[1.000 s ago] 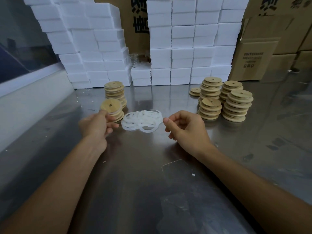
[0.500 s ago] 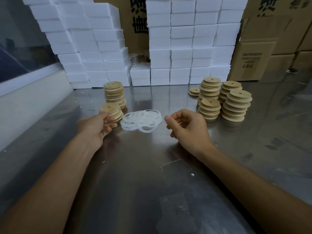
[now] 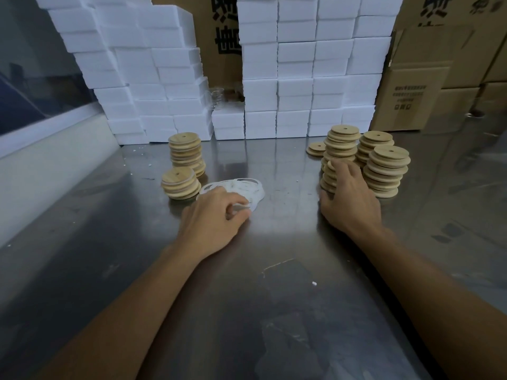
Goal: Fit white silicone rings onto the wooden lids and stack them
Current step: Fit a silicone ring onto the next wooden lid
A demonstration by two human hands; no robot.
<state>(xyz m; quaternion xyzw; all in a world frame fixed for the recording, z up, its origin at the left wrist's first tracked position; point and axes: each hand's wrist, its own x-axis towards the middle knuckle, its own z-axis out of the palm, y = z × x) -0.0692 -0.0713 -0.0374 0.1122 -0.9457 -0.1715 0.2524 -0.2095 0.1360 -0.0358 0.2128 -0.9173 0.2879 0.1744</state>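
Observation:
A loose pile of white silicone rings lies on the steel table. My left hand rests on its near edge, fingertips pinching one ring. Left of the pile stand a short stack of ringed wooden lids and a taller one behind it. On the right are several stacks of bare wooden lids. My right hand lies over the nearest of those stacks, fingers curled over its top lid and thumb at the stack's side. That top lid is mostly hidden.
White foam boxes are piled in a wall along the back, with brown cartons at the back right. A raised white ledge runs along the left side. A low pair of lids sits behind the right stacks.
My left hand left a lid on the short left stack and moved right onto the ring pile. My right hand moved right and forward from the rings onto the nearest bare-lid stack.

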